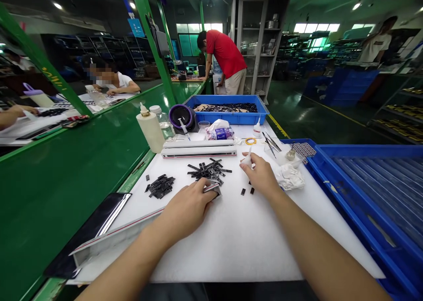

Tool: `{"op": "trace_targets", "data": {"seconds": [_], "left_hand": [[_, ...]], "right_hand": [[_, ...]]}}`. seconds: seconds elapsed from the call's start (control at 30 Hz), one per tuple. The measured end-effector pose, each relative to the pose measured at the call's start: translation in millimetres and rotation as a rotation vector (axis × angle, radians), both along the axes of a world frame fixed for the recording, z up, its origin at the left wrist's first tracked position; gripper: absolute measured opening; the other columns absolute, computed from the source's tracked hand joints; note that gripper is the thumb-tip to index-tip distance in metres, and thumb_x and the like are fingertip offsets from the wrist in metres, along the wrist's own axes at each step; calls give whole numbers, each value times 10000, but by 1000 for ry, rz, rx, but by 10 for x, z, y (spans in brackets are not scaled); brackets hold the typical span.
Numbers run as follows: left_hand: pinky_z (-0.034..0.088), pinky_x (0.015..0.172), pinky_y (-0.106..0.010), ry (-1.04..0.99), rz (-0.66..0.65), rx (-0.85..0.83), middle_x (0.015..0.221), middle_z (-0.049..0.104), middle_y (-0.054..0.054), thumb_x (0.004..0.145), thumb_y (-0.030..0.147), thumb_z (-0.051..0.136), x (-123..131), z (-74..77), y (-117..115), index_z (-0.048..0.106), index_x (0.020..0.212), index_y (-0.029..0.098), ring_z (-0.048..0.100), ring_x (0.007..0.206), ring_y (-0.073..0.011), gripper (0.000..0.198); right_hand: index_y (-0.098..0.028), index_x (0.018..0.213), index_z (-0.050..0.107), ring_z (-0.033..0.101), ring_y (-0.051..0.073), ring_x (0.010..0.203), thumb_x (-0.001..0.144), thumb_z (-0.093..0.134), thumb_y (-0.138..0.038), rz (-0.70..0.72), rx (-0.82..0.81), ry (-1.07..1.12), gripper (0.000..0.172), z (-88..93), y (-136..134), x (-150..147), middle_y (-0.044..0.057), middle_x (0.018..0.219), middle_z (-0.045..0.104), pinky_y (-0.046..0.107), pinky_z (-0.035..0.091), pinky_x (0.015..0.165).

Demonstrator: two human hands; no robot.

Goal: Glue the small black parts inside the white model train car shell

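Observation:
My left hand (190,206) is closed around the far end of a long white channel-shaped strip (112,239) with a red line along its edge. The strip slants from the near left of the white work surface (257,243) toward the middle, partly hidden by my forearm. In my right hand (262,175) is a small white glue bottle (247,159), its nozzle pointing up. Just below that hand lie a few small black rectangular pieces (243,191). One pile of black pieces (211,171) sits beyond my left hand, and another black pile (161,186) to its left.
Behind the piles stand more white strips (200,151), a cream cylinder (150,131), a clear bottle (165,124) and a tissue pack (220,132). Tweezers (271,142) and a crumpled cloth (291,177) lie right. Blue trays (330,191) flank the right edge. Other people work beyond.

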State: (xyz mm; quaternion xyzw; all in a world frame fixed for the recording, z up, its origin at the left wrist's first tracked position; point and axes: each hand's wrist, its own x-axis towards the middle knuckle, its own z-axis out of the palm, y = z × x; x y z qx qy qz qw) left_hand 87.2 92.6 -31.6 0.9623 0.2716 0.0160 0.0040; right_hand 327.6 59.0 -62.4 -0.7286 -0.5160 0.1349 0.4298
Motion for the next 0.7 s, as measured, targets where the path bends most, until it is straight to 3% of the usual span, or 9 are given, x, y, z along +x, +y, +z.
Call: {"op": "trace_targets", "data": {"seconds": [0.17,0.27,0.4,0.5,0.7], "left_hand": [[541,827,-427,-46,42,-42,1286,529,-71,963,229,391,-13,-41,43,625,1158,311,620,1010,-257,315],[538,856,-444,-54,75,-51,1324,519,-52,959,229,396,-23,-79,34,619,1176,337,614,1045,-265,330],[540,858,-445,-60,89,-53,1331,522,-49,949,215,417,-24,-95,21,627,1169,339,623,1022,-258,328],[532,879,-438,-76,73,-44,1325,526,-51,947,197,432,-16,-105,18,645,1153,336,611,1052,-253,328],[505,930,-466,-96,51,-18,1396,487,-39,945,187,446,-12,-145,-13,664,1133,335,577,1124,-265,324]], "right_hand": [[-259,1433,430,627,217,1039,886,590,-402,149,330,384,588,114,-67,-29,63,1112,683,379,480,924],[-250,1367,468,621,185,846,862,610,-439,177,412,557,558,185,-123,-66,33,929,669,333,511,757],[-271,1112,503,368,110,479,825,591,-414,308,371,841,332,287,-235,-78,-70,572,472,246,341,480],[-279,982,481,247,103,457,754,590,-429,390,303,922,294,334,-300,-58,-79,543,375,240,254,445],[-253,878,537,206,112,467,783,541,-511,308,265,966,275,320,-283,-129,-69,591,231,258,220,422]]}}
